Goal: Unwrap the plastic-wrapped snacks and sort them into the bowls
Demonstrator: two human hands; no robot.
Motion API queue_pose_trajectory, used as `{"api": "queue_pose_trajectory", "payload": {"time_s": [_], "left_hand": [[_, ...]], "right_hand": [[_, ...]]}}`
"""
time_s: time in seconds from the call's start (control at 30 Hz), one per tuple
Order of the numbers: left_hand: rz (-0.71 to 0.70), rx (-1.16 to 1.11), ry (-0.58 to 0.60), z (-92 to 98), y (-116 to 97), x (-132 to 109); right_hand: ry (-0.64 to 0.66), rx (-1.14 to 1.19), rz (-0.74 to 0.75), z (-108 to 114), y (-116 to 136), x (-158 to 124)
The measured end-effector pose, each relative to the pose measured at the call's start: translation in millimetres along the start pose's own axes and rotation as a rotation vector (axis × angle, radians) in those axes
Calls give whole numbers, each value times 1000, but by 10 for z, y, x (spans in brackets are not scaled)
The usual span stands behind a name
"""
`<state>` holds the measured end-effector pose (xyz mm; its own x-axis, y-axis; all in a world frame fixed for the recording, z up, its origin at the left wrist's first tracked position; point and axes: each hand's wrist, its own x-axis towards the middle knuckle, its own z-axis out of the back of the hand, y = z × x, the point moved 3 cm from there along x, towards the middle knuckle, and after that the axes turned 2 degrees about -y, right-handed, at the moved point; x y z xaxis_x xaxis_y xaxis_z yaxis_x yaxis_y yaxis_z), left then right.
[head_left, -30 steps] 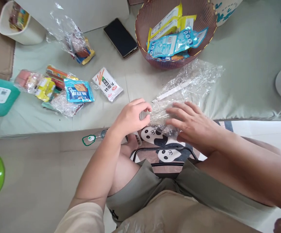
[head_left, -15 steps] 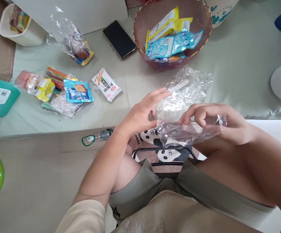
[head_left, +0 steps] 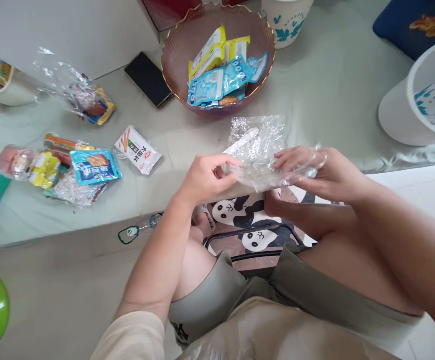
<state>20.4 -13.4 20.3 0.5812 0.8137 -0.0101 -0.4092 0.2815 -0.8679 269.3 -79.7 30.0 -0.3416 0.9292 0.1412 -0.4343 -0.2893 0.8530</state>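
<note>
A crinkled clear plastic bag [head_left: 264,145] lies at the table's front edge, partly hanging toward my lap. My left hand [head_left: 211,175] pinches the bag's left edge between thumb and fingers, next to a whitish strip [head_left: 242,141] on the plastic. At the bag's right side is my right hand [head_left: 313,170], its fingers somewhat blurred and bent over the plastic, gripping it. Farther back stands a pinkish ribbed bowl [head_left: 175,55] with yellow and blue snack packets [head_left: 217,82] in it.
Left of the bag lie a white snack packet [head_left: 138,150], a blue packet [head_left: 96,166] among several others, and a black phone [head_left: 148,80]. White buckets stand at the right [head_left: 397,115] and behind the bowl [head_left: 287,22].
The view has shifted to the right, so the table items appear farther left. Both hands have moved the bag a little, and it now hangs less low over my lap.
</note>
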Motion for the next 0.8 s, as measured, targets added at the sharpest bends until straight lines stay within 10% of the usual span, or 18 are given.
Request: {"api": "queue_pose_trajectory", "payload": {"time_s": [0.37, 0.8], "left_hand": [[218, -85, 67, -85, 22, 89], [319, -180, -109, -32, 87, 63]], "right_hand": [[-346, 77, -396, 65, -69, 148], [-265, -157, -542, -146, 116, 255]]}}
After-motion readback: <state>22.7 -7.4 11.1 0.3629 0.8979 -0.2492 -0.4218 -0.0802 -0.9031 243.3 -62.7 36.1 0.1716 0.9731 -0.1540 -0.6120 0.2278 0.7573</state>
